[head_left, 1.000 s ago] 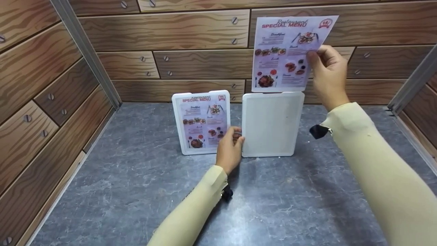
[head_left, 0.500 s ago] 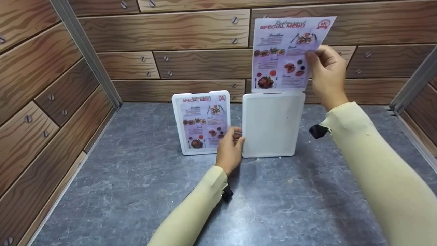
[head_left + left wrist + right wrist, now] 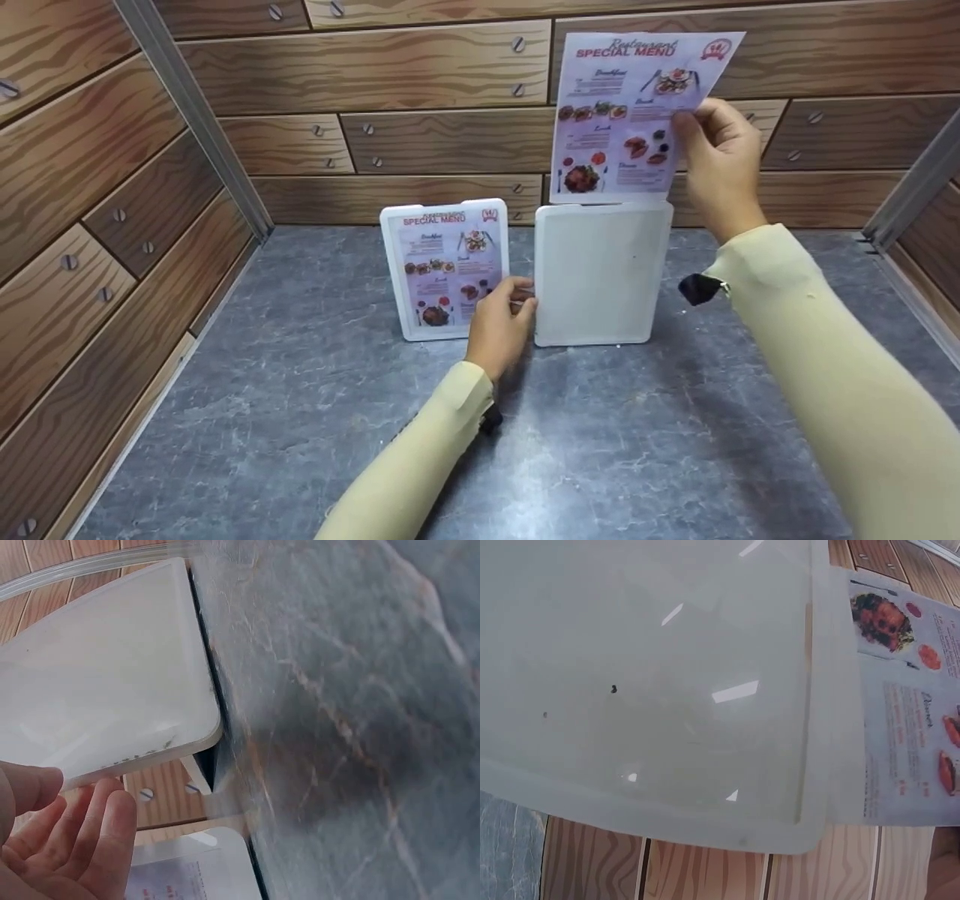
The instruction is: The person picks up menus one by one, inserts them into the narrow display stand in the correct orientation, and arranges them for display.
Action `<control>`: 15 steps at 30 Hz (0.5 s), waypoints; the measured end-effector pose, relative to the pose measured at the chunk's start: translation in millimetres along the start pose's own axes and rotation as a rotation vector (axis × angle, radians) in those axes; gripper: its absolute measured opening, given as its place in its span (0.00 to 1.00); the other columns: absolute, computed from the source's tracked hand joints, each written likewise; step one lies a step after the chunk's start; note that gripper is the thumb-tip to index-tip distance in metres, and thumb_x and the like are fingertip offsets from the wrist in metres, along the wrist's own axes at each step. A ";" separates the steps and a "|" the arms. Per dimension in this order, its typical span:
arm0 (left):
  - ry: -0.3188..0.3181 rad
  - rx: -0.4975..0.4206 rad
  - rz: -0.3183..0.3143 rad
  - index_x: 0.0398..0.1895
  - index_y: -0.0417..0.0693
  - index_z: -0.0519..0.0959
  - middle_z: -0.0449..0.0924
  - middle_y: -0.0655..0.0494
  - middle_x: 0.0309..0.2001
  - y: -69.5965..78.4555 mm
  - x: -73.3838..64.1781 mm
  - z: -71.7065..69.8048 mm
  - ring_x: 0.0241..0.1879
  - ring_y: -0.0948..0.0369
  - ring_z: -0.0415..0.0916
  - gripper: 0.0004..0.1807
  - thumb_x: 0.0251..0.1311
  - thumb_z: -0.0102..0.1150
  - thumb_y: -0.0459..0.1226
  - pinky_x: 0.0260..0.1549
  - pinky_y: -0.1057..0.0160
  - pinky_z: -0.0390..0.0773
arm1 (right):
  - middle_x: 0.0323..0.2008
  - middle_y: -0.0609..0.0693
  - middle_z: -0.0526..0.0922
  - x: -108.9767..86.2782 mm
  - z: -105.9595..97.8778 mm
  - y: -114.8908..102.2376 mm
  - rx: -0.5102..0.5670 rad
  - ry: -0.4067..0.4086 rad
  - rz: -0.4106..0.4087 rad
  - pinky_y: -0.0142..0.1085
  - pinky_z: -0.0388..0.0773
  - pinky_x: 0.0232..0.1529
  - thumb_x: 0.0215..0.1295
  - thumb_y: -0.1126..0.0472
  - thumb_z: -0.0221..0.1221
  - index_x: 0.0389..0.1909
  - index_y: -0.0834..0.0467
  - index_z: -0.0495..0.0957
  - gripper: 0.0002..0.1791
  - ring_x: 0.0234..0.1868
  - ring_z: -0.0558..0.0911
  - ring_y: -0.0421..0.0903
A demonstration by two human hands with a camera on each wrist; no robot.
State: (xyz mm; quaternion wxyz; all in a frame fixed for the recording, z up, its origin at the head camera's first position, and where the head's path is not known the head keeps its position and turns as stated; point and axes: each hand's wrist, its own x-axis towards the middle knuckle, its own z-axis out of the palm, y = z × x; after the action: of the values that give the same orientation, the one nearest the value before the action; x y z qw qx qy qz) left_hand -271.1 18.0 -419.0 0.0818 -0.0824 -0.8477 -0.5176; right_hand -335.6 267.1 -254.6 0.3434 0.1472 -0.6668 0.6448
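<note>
In the head view, my right hand pinches a printed menu sheet by its right edge, thumb in front. The sheet stands upright, its lower edge along the top of a blank white display stand. My left hand holds that stand by its left edge; the left wrist view shows the thumb and fingers pinching the rim. The right wrist view shows the stand's clear face close up, with the sheet's lower part beside its top edge.
A second white stand with the same menu inside stands to the left, partly hidden by my left hand. Both stands are on a grey marbled table. Wood-patterned walls enclose the back and sides.
Very little differs. The sheet wavers slightly at the stand's top edge, and both hands keep their grips. The head view has shifted a touch.
</note>
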 end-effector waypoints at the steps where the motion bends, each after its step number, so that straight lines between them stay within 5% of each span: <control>1: -0.001 0.000 0.000 0.56 0.51 0.82 0.88 0.58 0.47 0.0 -0.2 0.0 0.43 0.65 0.84 0.13 0.71 0.63 0.35 0.47 0.65 0.82 | 0.35 0.47 0.86 -0.4 0.0 -0.2 0.002 -0.001 0.003 0.32 0.76 0.39 0.72 0.62 0.63 0.41 0.62 0.87 0.07 0.35 0.81 0.43; 15: 0.006 0.020 -0.002 0.56 0.52 0.82 0.88 0.60 0.46 1.6 0.3 -2.0 0.44 0.65 0.84 0.12 0.72 0.62 0.36 0.47 0.64 0.82 | 0.33 0.48 0.87 -2.3 -5.6 8.2 0.042 0.003 -0.031 0.30 0.77 0.35 0.71 0.64 0.64 0.39 0.63 0.86 0.06 0.32 0.81 0.42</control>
State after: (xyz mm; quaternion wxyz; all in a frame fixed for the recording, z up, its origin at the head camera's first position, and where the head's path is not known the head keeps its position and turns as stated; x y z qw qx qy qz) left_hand -270.9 17.0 -416.7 0.0845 -0.0792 -0.8527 -0.5094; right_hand -337.7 273.0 -262.8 0.3512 0.1640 -0.6502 0.6535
